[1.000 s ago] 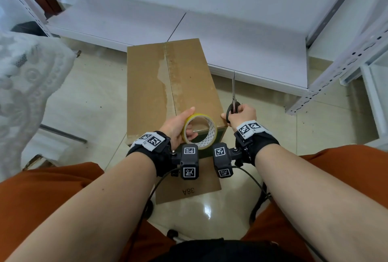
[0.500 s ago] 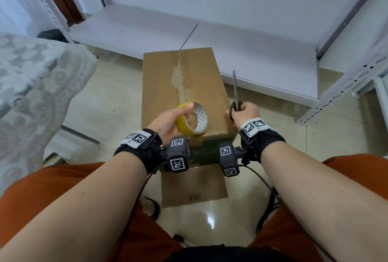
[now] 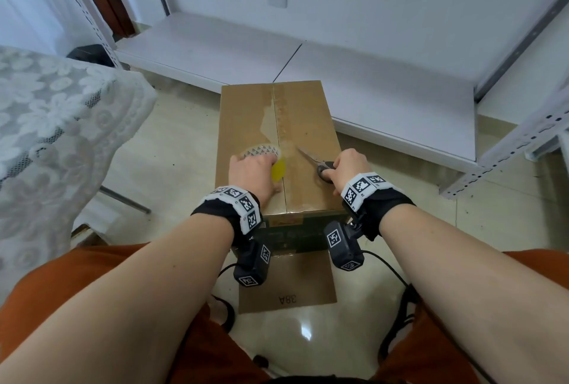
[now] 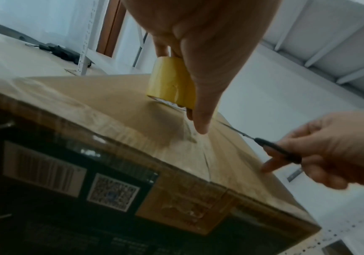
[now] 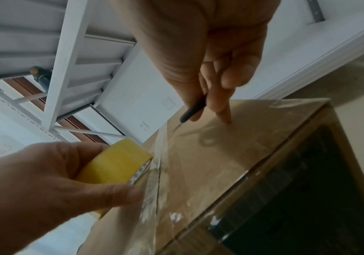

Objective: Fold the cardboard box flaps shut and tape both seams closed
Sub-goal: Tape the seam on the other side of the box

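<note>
Closed cardboard box (image 3: 303, 124) standing on the tiled floor (image 3: 172, 149) in front of the seated person, its flaps folded flat and clear tape lying along the centre seam (image 3: 278, 124). The left hand (image 3: 251, 172) curls round a yellow tape roll (image 4: 172, 82), the roll's lower edge against the box top just left of the seam, near the box's near end. The right hand (image 3: 349, 168) grips the black handles of a pair of scissors (image 3: 314, 160), blades pointing toward the seam and the roll; one finger of this hand touches the box top. A loose cardboard sheet (image 3: 286, 283) marked "38A" lies on the floor below the wrists. A lace cloth (image 3: 55, 124) hangs at left.
</note>
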Tool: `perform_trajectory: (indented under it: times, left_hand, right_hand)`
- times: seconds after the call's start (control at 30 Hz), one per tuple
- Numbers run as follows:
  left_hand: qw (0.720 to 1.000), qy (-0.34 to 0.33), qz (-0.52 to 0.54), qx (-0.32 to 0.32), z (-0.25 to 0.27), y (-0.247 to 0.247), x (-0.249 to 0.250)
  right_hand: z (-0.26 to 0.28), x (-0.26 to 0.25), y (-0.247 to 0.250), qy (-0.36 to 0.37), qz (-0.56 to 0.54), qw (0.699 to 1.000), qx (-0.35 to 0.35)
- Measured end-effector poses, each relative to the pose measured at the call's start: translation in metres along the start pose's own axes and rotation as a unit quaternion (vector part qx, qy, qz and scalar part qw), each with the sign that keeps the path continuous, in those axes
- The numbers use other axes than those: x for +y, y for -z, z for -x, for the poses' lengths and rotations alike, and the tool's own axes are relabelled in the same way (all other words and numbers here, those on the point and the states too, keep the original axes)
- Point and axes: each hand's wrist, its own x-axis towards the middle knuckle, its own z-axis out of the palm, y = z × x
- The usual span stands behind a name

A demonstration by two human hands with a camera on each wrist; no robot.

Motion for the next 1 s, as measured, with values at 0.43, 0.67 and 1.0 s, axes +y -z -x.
perform_trajectory:
  times: [0.43, 0.67, 1.0]
  left_hand:
    - [0.929, 0.283, 0.226, 0.081, -0.012, -0.001, -0.021]
    - [0.881, 0.369, 0.295, -0.006, -0.02, -0.013, -0.03]
    - [0.917, 0.328, 0.225, -0.032, -0.034, 0.001, -0.04]
  right_hand:
    - [-0.02, 0.0, 0.007, 0.077, 0.043, 0.986, 0.144]
    - [-0.026, 0.012, 0.011, -0.118, -0.061, 0.982, -0.132]
    - [-0.011, 0.051, -0.005, -0.206, -0.179, 0.893, -0.359]
